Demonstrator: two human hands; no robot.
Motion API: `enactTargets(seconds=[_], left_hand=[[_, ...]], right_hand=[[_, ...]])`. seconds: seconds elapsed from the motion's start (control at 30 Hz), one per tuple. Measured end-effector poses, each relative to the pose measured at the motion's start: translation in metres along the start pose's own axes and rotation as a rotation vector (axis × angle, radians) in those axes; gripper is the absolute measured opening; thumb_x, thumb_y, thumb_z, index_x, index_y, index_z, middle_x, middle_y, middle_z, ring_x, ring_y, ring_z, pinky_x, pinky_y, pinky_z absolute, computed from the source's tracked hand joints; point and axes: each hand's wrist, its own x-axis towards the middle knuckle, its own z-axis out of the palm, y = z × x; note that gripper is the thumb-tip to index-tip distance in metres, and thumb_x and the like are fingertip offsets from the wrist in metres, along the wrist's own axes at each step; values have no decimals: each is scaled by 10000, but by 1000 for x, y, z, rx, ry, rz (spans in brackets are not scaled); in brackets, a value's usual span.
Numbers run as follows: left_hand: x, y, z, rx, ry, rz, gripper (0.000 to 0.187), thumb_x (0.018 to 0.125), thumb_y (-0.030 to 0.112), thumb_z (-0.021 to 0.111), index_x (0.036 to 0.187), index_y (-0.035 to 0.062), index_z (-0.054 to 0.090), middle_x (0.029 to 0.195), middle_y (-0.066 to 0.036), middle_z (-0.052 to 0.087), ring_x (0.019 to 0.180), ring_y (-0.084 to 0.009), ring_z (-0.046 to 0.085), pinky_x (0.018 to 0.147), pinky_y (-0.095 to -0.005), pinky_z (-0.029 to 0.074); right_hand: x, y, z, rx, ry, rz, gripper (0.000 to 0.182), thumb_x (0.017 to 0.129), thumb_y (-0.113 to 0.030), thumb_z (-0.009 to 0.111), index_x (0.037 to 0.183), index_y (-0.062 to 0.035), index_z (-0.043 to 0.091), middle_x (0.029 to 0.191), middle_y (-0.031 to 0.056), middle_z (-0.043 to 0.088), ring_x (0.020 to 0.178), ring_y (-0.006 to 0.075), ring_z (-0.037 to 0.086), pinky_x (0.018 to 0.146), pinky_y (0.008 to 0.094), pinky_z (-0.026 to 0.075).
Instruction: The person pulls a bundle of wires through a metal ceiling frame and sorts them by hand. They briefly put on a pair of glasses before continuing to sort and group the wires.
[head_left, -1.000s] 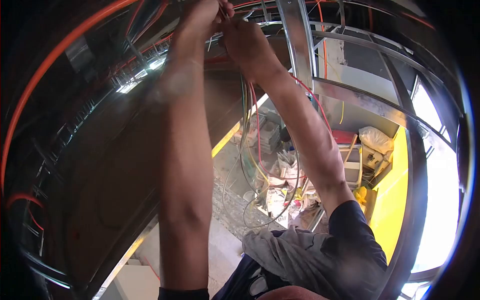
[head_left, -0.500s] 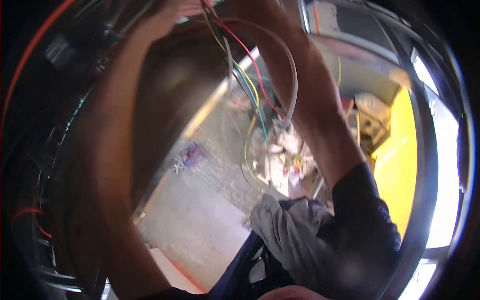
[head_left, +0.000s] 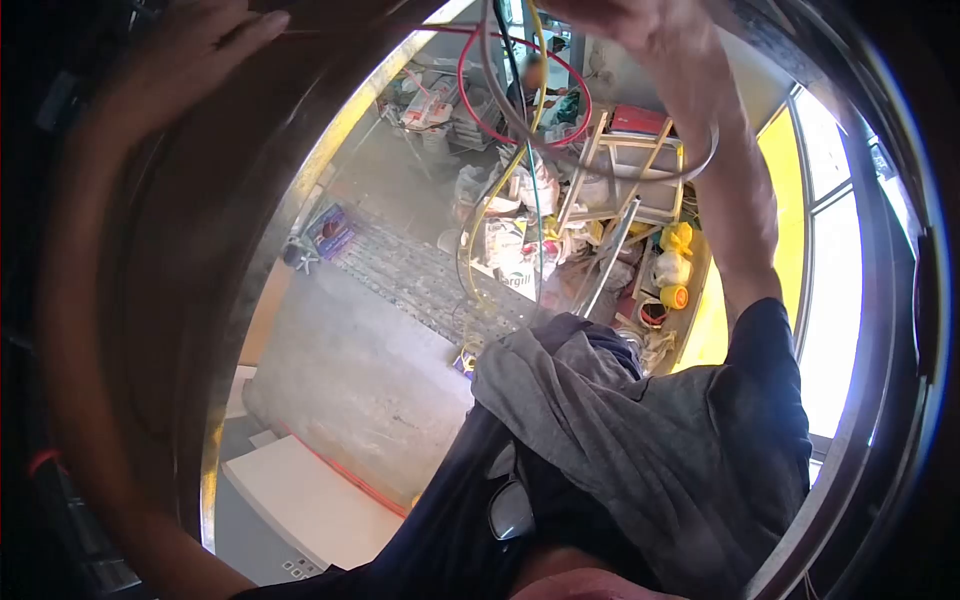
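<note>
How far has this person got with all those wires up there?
Done: a bundle of red, yellow, green and grey wires already hangs loose from overhead. In hand: the right hand grips the bundle at the top; the left hand is raised beside a thin red wire. Left: the wires' lower ends dangle free, unattached.

Hanging wires (head_left: 520, 110) cross the gap between the raised arms; floor (head_left: 360, 370) below lies open

The person wears a dark navy short-sleeved shirt (head_left: 760, 420), its sleeve ending above the right elbow. A crumpled grey cloth (head_left: 590, 400) is draped over the chest. Dark-framed glasses (head_left: 510, 515) hang at the shirt front. Both forearms are bare, with no gloves, watch or rings visible.
</note>
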Motion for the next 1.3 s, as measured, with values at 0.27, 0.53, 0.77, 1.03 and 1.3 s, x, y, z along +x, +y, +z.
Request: enactTargets(seconds=[0.27, 0.53, 0.77, 1.03, 1.3], left_hand=[[24, 5, -124, -221, -712, -443, 219, 883, 219, 606, 815, 24, 681, 988, -160, 612, 1123, -316, 529, 1037, -437, 386], [-20, -29, -46, -246, -622, -283, 259, 933, 265, 541, 920, 52, 688, 831, -138, 626, 871, -292, 607, 917, -405, 458], [33, -11, -55, -855, -593, -678, 541, 1007, 513, 456, 1358, 106, 517, 936, -76, 637, 876, -154, 605, 822, -308, 468], [61, 25, -13, -713, -194, -749, 474, 982, 427, 553, 1368, 153, 526, 1031, -81, 687, 847, -174, 629, 797, -342, 498], [63, 33, 5, -843, -24, -545, 191, 947, 98, 580, 1125, 58, 639, 1046, -117, 664, 952, -229, 629, 897, -363, 463]], right_hand=[[-4, 18, 43, 20, 273, 80, 215, 1040, -269, 459, 890, -136, 535, 623, -91, 324, 492, 26, 269, 437, 202, 198], [92, -3, 0, -261, 326, -74, 205, 973, -176, 537, 1076, -40, 650, 821, 19, 605, 666, 106, 562, 575, 253, 478], [237, -43, -57, -190, 137, -124, 194, 982, -149, 462, 879, -61, 600, 674, 10, 536, 567, 141, 514, 508, 289, 434], [137, -30, -47, -1095, 45, -763, 179, 974, -189, 569, 1046, -32, 612, 826, 49, 600, 701, 180, 584, 619, 325, 481], [6, 9, 4, -1388, 485, -817, 279, 995, -217, 521, 1188, -37, 613, 949, 200, 661, 915, 302, 679, 711, 348, 514]])
